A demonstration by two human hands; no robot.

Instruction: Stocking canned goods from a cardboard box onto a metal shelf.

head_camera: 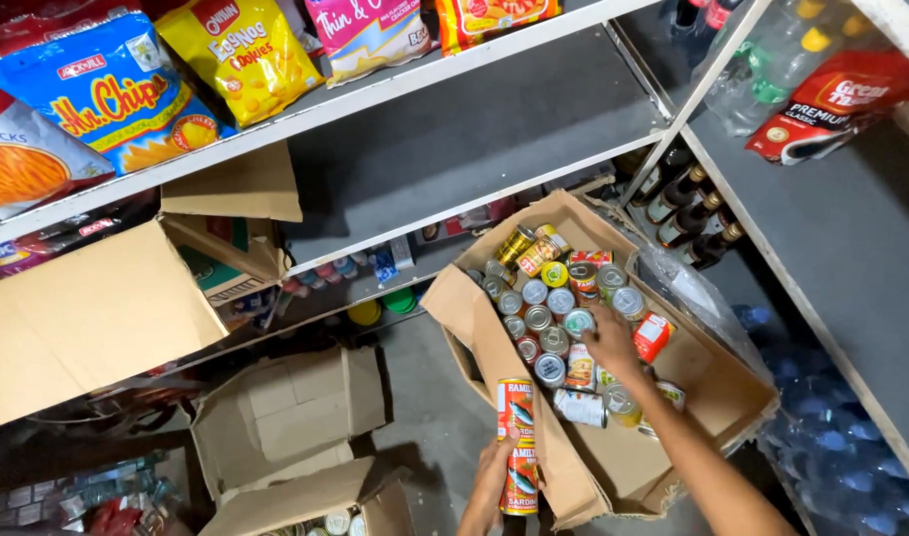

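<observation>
Two tall red and orange cylindrical tins (517, 447), stacked end to end, are held upright in the closed left hand (494, 481) just outside the near flap of the open brown cardboard box (717, 392). Inside that box, the right hand (610, 342) is laid with fingers curled over the packed silver-topped cans (540, 323). One can is best gripped squarely round its side, so that its neighbours are not toppled.
</observation>
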